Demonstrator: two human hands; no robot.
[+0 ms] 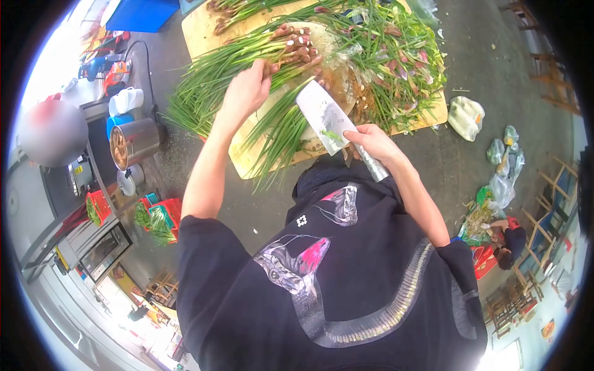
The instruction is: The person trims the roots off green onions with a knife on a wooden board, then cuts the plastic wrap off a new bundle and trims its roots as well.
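Left arm: bare from the short sleeve down, stretched forward from the shoulder, elbow nearly straight, forearm angled slightly inward.
Left hand [247, 93]: back of the hand toward the camera, wrist bent down a little, fingers [267, 68] curled over and pressing down, thumb not visible.
Right arm: bare, elbow bent and out to the side, forearm running forward and inward toward the body's middle.
Right hand [373, 143]: closed in a fist-like grip, knuckles up, thumb side pointing inward; sits nearer the torso than the left hand.
Spacing: hands apart, not touching.
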